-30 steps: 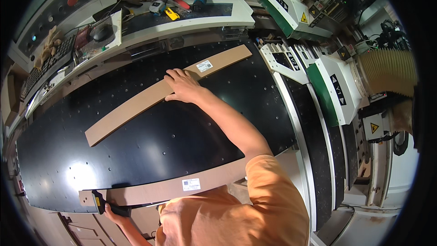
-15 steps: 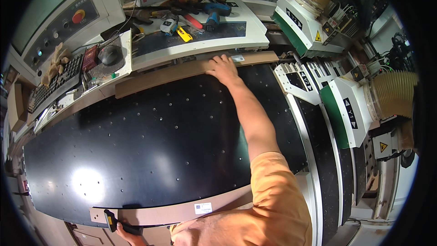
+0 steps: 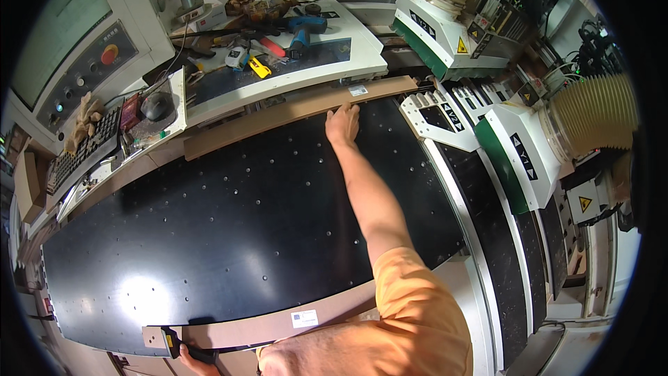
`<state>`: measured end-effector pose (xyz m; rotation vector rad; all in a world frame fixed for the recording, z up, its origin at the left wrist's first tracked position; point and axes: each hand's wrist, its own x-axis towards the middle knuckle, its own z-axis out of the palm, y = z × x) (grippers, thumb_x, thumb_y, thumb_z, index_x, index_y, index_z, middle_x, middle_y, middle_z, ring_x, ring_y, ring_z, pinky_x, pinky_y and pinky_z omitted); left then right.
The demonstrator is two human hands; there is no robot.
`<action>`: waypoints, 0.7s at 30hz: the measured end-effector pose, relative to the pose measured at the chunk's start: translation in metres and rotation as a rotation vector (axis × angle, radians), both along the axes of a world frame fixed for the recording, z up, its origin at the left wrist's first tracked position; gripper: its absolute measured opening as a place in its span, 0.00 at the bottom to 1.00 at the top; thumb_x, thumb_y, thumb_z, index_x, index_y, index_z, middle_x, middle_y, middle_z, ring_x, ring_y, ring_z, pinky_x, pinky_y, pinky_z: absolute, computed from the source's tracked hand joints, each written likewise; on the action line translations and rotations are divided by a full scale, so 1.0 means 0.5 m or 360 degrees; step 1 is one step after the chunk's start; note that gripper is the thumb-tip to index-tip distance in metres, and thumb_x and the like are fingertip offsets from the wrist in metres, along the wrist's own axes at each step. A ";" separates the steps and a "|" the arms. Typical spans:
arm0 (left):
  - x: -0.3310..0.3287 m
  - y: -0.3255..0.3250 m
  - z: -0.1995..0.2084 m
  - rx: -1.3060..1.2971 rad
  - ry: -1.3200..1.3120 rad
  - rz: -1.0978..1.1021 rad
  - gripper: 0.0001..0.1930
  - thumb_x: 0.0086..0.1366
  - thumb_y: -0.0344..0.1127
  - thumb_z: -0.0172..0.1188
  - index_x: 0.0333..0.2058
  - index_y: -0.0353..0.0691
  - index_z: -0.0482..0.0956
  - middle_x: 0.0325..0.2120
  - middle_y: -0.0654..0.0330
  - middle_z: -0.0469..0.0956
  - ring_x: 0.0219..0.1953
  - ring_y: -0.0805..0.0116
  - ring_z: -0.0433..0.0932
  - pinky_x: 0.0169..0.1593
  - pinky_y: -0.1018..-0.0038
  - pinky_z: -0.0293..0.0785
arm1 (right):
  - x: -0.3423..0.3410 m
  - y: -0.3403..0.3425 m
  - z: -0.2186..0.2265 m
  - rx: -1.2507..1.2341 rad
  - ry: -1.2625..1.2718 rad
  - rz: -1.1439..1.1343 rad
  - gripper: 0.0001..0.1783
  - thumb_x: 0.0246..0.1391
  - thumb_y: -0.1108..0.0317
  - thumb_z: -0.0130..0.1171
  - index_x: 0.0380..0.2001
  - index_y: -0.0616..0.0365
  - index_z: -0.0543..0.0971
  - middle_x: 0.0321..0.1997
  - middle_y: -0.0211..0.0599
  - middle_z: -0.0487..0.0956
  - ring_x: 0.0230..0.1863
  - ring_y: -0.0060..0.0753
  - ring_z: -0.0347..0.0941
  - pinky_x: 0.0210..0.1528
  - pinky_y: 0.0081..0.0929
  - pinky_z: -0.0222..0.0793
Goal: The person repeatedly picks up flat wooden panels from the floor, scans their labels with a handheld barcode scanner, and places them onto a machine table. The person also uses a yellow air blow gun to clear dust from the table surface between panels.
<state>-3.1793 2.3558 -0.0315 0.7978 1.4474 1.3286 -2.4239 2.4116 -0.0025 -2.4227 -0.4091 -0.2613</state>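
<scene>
R hand curled at near edge of far brd, grip can't tell, brd along far edge of blk tabletop, L hand clamped on handheld scanner, by L end of near brd, wide span btwn brds.

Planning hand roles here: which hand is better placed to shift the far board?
Probably the right hand: it is at the far board, whereas the left hand holds a black handheld device.
</scene>
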 end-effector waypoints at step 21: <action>0.062 -0.006 0.117 -0.0060 0.0103 -0.0129 0.16 0.58 0.38 0.61 0.40 0.33 0.79 0.27 0.63 0.78 0.29 0.76 0.74 0.35 0.77 0.71 | -0.046 0.081 -0.118 0.1054 0.0899 0.0885 0.23 0.62 0.74 0.51 0.58 0.75 0.65 0.57 0.56 0.71 0.53 0.43 0.79 0.45 0.31 0.78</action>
